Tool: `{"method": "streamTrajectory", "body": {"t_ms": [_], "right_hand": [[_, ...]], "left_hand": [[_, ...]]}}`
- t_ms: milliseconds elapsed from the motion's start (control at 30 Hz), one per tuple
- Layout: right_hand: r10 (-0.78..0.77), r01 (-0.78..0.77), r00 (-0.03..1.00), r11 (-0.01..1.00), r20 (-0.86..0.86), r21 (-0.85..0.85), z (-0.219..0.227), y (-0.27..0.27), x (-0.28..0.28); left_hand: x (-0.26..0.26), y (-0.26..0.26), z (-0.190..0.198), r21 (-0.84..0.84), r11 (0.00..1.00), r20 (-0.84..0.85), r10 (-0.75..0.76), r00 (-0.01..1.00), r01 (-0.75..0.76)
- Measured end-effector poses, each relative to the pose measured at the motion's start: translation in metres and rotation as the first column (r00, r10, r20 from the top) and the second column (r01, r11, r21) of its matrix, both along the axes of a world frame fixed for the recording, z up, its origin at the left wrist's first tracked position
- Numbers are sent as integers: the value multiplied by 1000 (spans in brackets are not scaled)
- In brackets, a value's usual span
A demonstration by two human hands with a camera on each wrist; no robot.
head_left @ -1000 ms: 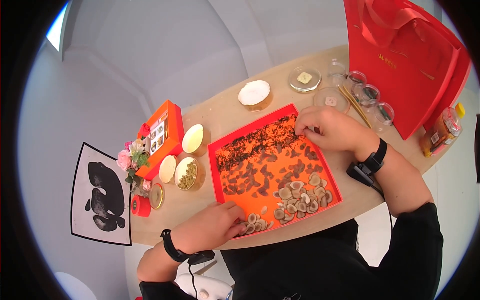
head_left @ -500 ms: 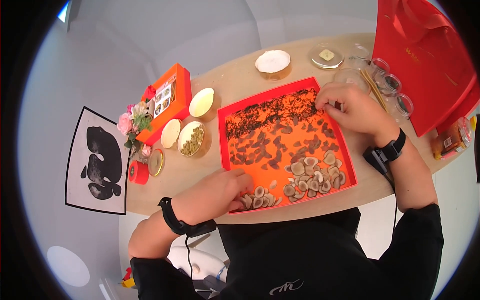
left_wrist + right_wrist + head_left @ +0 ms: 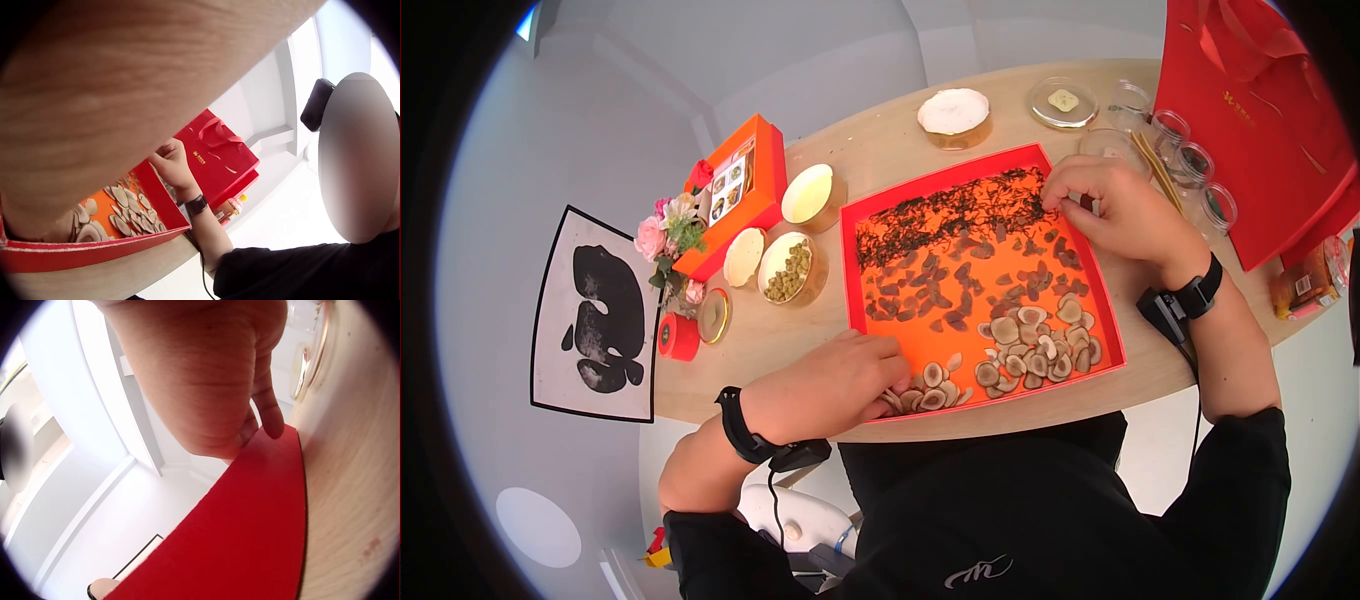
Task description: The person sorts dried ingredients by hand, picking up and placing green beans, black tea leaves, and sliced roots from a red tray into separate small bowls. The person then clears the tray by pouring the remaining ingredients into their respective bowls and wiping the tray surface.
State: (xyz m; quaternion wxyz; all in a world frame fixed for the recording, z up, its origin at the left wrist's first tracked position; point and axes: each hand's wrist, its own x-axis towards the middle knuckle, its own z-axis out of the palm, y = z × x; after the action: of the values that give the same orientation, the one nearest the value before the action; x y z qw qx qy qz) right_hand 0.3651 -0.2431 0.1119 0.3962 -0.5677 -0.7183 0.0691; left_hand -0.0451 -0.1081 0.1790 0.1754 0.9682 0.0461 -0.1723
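Note:
A shallow red box (image 3: pixel 1114 330) with an orange floor lies in front of the person. Dark strands (image 3: pixel 955 212) fill its far side, with small brown flakes (image 3: pixel 920 287) below them. Pale-rimmed oval slices (image 3: pixel 1050 350) form a pile at the near right and a smaller group (image 3: pixel 935 390) at the near left. The left hand (image 3: pixel 832 385) reaches over the near left corner, fingertips down at the small group; its fingertips are partly hidden. At the far right the right hand (image 3: pixel 1108 208) holds the box's wall, a finger outside it in the right wrist view.
Left of the box stand a bowl of greenish pieces (image 3: pixel 798 270), a pale yellow bowl (image 3: pixel 808 195), flowers (image 3: pixel 670 230) and an orange box (image 3: pixel 770 160). Beyond it are a white-topped bowl (image 3: pixel 953 112) and a glass dish (image 3: pixel 1064 103). Sticks (image 3: pixel 1158 172), jars and a red bag (image 3: pixel 1260 140) stand right.
The head view has shifted, so the box and table appear higher and further right. Both hands keep their places at the box's near left corner and far right wall.

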Motion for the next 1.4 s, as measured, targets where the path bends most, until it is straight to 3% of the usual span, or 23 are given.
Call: {"method": "streamTrajectory", "body": {"t_ms": [167,500,600,667,900,967,1100,1167,1267,1400], "right_hand": [[-2,2,1000,1000,-9,-17,-1,0,0],[-12,11,999,1000,-32,-16,0,-1,-1],[4,-4,1000,1000,1,-2,-1,0,2],[17,-17,1000,1000,-5,10,-3,0,2],[3,-3,1000,1000,-15,1,-2,0,1],[2,-3,1000,1000,-24,-11,-3,0,1],[5,-6,1000,1000,-23,-14,0,-1,0],[-1,1,1000,1000,-29,-22,0,-1,0],[11,-11,1000,1000,-11,5,-2,0,2],[14,-15,1000,1000,6,20,-4,1,3]], "left_hand": [[0,-1,1,-57,997,-74,48,996,-52],[3,-8,1,-136,965,-70,216,974,-224],[9,-15,9,-33,989,-24,142,990,-143],[11,-13,10,22,999,-107,34,994,-32],[4,-6,1,-7,998,-126,67,990,-69],[4,-4,-1,-42,999,38,1,999,0],[18,-13,7,-23,999,108,49,993,-47],[23,-13,3,69,983,242,-181,953,169],[21,-7,-5,84,957,154,-289,945,279],[15,-8,3,32,979,72,-201,977,200]]}}
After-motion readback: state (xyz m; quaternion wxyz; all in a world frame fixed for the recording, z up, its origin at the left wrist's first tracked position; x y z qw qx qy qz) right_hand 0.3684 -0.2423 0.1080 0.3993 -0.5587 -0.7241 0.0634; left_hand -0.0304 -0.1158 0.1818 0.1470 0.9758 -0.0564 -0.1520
